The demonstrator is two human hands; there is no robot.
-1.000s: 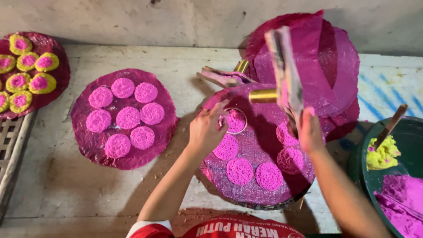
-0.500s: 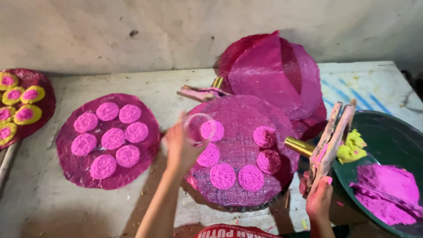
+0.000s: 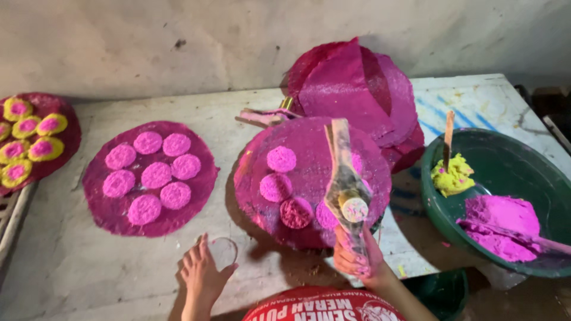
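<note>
My right hand (image 3: pixel 355 258) grips the handles of a hinged press tool (image 3: pixel 345 178) that stands upright over a round pink mat (image 3: pixel 309 137). A round brass end (image 3: pixel 354 209) on the tool faces me. Several pink dough discs lie on this mat, such as one disc (image 3: pixel 281 159) near its top. At the table's near edge my left hand (image 3: pixel 202 274) holds a small clear plastic round (image 3: pixel 224 252) flat on the table.
A second pink mat (image 3: pixel 101 205) with several pink discs lies to the left. At far left, a mat (image 3: pixel 70 134) carries yellow-and-pink pieces. Stacked pink mats (image 3: pixel 357 83) lean behind. A green basin (image 3: pixel 505 160) on the right holds yellow dough (image 3: pixel 453 176), pink dough (image 3: pixel 498 220) and a stick.
My left hand came off the middle mat with the clear round and moved down to the table's near edge. My right hand brought the press tool from the basin side over the mat.
</note>
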